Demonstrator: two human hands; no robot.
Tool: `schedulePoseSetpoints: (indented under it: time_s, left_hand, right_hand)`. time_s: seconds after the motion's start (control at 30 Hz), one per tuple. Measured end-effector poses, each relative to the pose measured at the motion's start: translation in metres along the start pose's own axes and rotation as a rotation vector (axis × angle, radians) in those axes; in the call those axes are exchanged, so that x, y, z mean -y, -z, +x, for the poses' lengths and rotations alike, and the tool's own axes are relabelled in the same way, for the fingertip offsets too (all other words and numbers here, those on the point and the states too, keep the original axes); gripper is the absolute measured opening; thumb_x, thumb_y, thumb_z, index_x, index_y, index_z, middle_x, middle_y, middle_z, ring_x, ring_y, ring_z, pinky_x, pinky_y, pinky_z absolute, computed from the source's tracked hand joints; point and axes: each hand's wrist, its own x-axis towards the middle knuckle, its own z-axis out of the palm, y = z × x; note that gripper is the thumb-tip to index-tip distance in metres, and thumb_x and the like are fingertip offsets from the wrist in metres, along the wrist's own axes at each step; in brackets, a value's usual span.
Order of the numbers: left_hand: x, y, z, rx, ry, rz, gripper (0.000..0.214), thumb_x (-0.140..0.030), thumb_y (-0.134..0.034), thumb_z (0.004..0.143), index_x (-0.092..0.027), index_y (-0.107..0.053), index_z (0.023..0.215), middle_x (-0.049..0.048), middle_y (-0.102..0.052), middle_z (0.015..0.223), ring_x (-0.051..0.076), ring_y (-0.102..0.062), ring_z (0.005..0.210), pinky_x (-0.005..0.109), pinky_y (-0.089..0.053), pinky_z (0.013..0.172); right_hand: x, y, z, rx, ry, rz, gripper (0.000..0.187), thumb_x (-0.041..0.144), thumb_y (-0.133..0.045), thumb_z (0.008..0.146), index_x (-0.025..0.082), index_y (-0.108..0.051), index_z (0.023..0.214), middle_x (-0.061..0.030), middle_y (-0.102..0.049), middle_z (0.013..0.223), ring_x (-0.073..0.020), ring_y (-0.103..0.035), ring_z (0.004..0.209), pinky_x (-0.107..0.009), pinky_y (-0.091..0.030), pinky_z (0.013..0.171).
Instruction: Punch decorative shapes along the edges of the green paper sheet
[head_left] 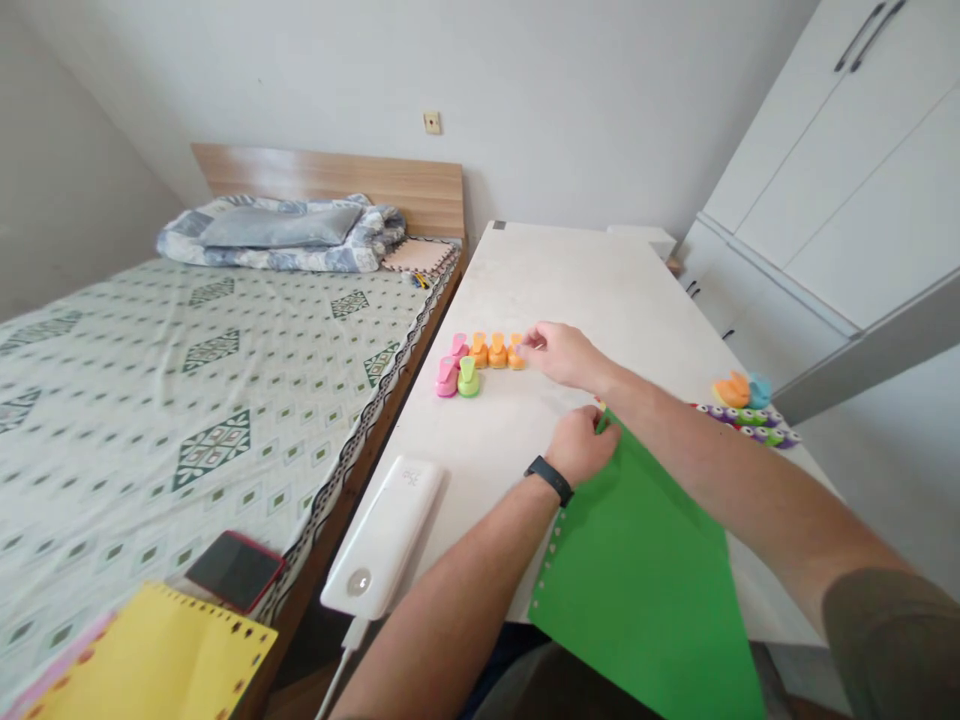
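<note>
A green sheet of paper (645, 580), with a row of small punched holes along its left edge, lies on the table and hangs over its near edge. My left hand (583, 447) has its fingers closed on the sheet's upper left corner. Farther ahead, my right hand (561, 352) reaches across with bent fingers at an orange craft punch (515, 352), the rightmost in its row. Left of it stand more orange craft punches (496, 350), a pink craft punch (447, 377) and a light green craft punch (468, 377). A bit of red and yellow shows just beyond my left fingertips.
A white power bank (386, 535) with a cable lies on the white table (577, 280) at left. More punches (739, 390) and a row of purple and green ones (750, 425) sit at the right edge. On the bed (285, 350) are a phone (235, 570) and yellow paper (161, 655).
</note>
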Motion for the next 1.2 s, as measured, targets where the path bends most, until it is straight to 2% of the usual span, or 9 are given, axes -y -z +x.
schedulePoseSetpoints:
  time_s: [0.1, 0.2, 0.33, 0.5, 0.67, 0.77, 0.97, 1.07, 1.2]
  left_hand:
    - [0.004, -0.002, 0.001, 0.020, -0.020, 0.102, 0.022, -0.034, -0.060, 0.086, -0.018, -0.056, 0.070, -0.0018, -0.054, 0.061, 0.013, -0.043, 0.057, 0.027, -0.027, 0.055]
    - [0.005, -0.002, 0.002, 0.011, -0.018, 0.114, 0.022, -0.035, -0.058, 0.085, -0.019, -0.055, 0.071, -0.0031, -0.052, 0.060, 0.012, -0.042, 0.056, 0.027, -0.025, 0.054]
    - [0.004, -0.002, 0.001, 0.023, 0.003, 0.106, 0.023, -0.037, -0.058, 0.086, -0.019, -0.054, 0.072, -0.0040, -0.050, 0.059, 0.011, -0.042, 0.055, 0.027, -0.025, 0.054]
    - [0.002, -0.002, 0.001, 0.038, 0.018, 0.113, 0.024, -0.037, -0.058, 0.085, -0.019, -0.054, 0.071, -0.0045, -0.049, 0.060, 0.010, -0.041, 0.056, 0.026, -0.025, 0.055]
    - [-0.002, -0.001, 0.001, 0.050, 0.031, 0.108, 0.025, -0.038, -0.059, 0.086, -0.019, -0.053, 0.071, -0.0049, -0.047, 0.059, 0.010, -0.041, 0.056, 0.025, -0.026, 0.054]
    - [-0.001, -0.001, 0.001, 0.056, 0.032, 0.095, 0.025, -0.039, -0.059, 0.086, -0.018, -0.054, 0.072, -0.0047, -0.048, 0.060, 0.010, -0.041, 0.056, 0.025, -0.026, 0.053]
    - [0.005, -0.004, 0.002, 0.050, 0.020, 0.089, 0.027, -0.040, -0.059, 0.086, -0.018, -0.054, 0.072, -0.0044, -0.049, 0.060, 0.010, -0.042, 0.056, 0.024, -0.026, 0.052]
    - [0.005, -0.003, 0.003, 0.044, 0.019, 0.081, 0.027, -0.041, -0.059, 0.086, -0.019, -0.053, 0.072, -0.0044, -0.049, 0.061, 0.010, -0.042, 0.056, 0.023, -0.027, 0.052]
    - [0.004, -0.002, 0.003, 0.049, 0.027, 0.088, 0.028, -0.043, -0.059, 0.086, -0.018, -0.055, 0.073, -0.0041, -0.050, 0.062, 0.010, -0.043, 0.056, 0.023, -0.027, 0.051]
  right_hand:
    - [-0.052, 0.041, -0.017, -0.053, -0.094, -0.126, 0.035, 0.049, -0.064, 0.090, 0.018, -0.072, 0.104, -0.0099, -0.077, 0.106, -0.0210, -0.069, 0.089, -0.030, -0.048, 0.077]
    - [-0.125, 0.085, -0.030, -0.097, -0.288, -0.379, 0.040, 0.049, -0.065, 0.089, 0.016, -0.073, 0.109, -0.0137, -0.076, 0.111, -0.0257, -0.069, 0.098, -0.034, -0.049, 0.083]
    - [-0.216, 0.135, -0.057, 0.007, -0.519, -0.754, 0.045, 0.046, -0.064, 0.091, 0.009, -0.074, 0.113, -0.0249, -0.073, 0.112, -0.0337, -0.069, 0.103, -0.041, -0.049, 0.082]
    - [-0.266, 0.157, -0.098, 0.105, -0.601, -0.838, 0.043, 0.050, -0.070, 0.086, 0.009, -0.078, 0.092, -0.0288, -0.074, 0.103, -0.0414, -0.066, 0.105, -0.052, -0.044, 0.091]
    - [-0.277, 0.150, -0.113, 0.122, -0.598, -0.829, 0.030, 0.039, -0.068, 0.085, 0.011, -0.078, 0.084, -0.0250, -0.074, 0.100, -0.0397, -0.063, 0.107, -0.052, -0.039, 0.095]
    - [-0.275, 0.149, -0.112, 0.106, -0.589, -0.776, 0.028, 0.040, -0.069, 0.084, 0.014, -0.077, 0.089, -0.0191, -0.075, 0.098, -0.0348, -0.065, 0.101, -0.045, -0.044, 0.087]
    - [-0.235, 0.149, -0.113, -0.265, -0.504, -0.491, 0.042, 0.060, -0.072, 0.079, 0.019, -0.068, 0.092, -0.0123, -0.072, 0.092, -0.0271, -0.064, 0.079, -0.037, -0.044, 0.067]
    - [-0.203, 0.137, -0.115, -0.381, -0.447, -0.187, 0.044, 0.064, -0.070, 0.081, 0.021, -0.063, 0.088, -0.0083, -0.071, 0.087, -0.0229, -0.063, 0.073, -0.035, -0.046, 0.064]
    - [-0.169, 0.109, -0.119, -0.268, -0.374, 0.483, 0.046, 0.063, -0.073, 0.081, 0.022, -0.057, 0.098, -0.0082, -0.075, 0.093, -0.0214, -0.069, 0.076, -0.034, -0.052, 0.065]
